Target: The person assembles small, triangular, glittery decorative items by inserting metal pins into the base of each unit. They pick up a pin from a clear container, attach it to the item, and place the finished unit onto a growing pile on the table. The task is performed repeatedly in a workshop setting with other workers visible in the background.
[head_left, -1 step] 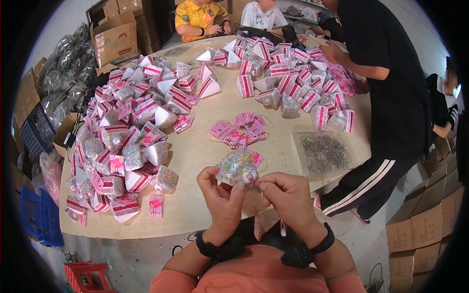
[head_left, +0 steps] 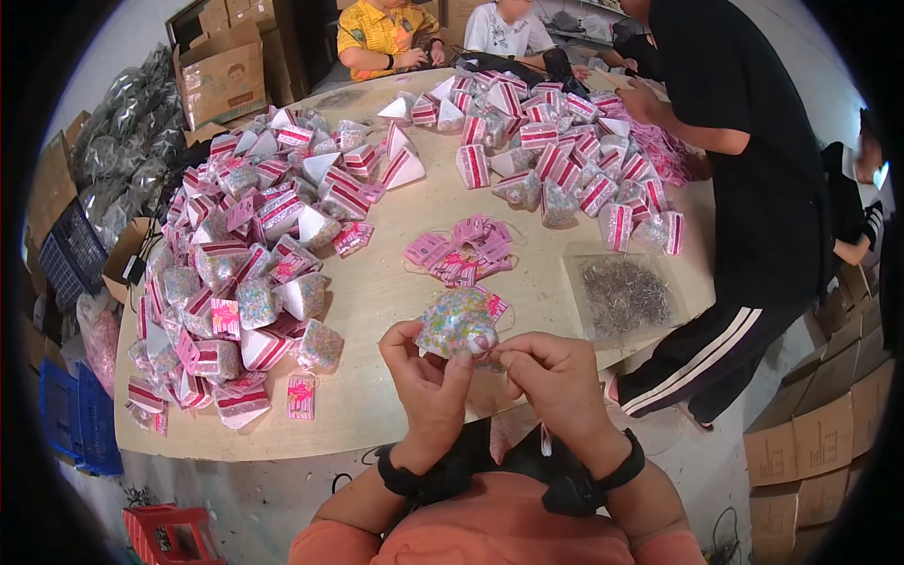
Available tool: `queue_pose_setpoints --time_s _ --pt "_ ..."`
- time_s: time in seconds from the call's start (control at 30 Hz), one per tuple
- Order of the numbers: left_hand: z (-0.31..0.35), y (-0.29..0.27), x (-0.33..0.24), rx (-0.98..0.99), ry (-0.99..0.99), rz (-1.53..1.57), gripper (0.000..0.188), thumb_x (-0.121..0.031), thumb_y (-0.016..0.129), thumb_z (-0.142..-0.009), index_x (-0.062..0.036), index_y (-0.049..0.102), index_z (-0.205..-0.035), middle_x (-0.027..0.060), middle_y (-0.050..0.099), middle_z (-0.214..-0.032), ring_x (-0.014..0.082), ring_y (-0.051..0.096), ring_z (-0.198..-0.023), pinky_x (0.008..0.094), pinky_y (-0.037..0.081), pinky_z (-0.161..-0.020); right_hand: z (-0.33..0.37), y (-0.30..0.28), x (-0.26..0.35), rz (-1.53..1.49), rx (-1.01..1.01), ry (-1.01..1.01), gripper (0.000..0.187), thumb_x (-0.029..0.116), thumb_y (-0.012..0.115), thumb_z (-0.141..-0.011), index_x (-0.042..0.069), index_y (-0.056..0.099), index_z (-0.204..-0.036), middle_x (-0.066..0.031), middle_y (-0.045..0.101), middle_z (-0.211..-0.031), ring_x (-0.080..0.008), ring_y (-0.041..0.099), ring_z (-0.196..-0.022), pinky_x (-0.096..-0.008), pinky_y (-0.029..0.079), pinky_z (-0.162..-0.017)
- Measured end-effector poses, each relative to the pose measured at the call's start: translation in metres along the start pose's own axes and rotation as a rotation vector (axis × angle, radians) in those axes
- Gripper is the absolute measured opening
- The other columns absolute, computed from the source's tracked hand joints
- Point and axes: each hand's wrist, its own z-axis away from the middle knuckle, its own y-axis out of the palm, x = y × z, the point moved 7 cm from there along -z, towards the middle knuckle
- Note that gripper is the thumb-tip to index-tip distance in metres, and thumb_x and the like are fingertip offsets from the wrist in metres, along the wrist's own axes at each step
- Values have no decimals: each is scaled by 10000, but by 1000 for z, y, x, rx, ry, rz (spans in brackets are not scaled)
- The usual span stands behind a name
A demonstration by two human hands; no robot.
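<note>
My left hand (head_left: 426,391) is closed around a cake-slice-shaped piece (head_left: 452,320) covered in small multicoloured beads, held just above the table's near edge. At that piece's right end my right hand (head_left: 557,381) is closed in a pinch. Whatever lies between its fingertips is too small to make out. Just beyond the held piece lies a fanned bunch of pink printed tags (head_left: 461,250) with thin loops. Another pink tag (head_left: 494,306) shows partly behind the piece.
A large heap of cake-slice pieces (head_left: 273,207) covers the table's left side; another heap (head_left: 556,141) lies at the back right. A shallow tray of thin metal pins (head_left: 626,292) sits right of my hands. A person in black (head_left: 744,169) stands at the right edge; two people sit opposite.
</note>
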Motion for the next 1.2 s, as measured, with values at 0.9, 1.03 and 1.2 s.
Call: queue_pose_setpoints --time_s 0.9,1.03,1.2 --pt "0 3 2 -9 -20 15 535 -50 624 -772 -51 257 -1161 92 320 -1099 187 453 -997 328 421 -856 0 -2 -2 1 -21 -69 132 77 550 -829 -25 628 -861 1 546 -604 -41 490 -540 -201 382 -468" --pt "0 1 3 -10 10 -10 546 -35 623 -771 -55 251 -1171 92 319 -1107 189 453 -1011 334 421 -865 1 -1 -2 -23 -27 -23 133 75 547 -831 -24 629 -860 5 542 -597 -37 488 -535 -195 378 -463" --pt "0 3 1 0 30 42 551 -39 623 -777 -52 249 -1180 99 324 -1123 199 445 -1043 350 418 -885 1 -1 -3 -78 -31 -4 114 58 547 -839 -10 633 -869 5 557 -620 -14 460 -476 -163 313 -389"
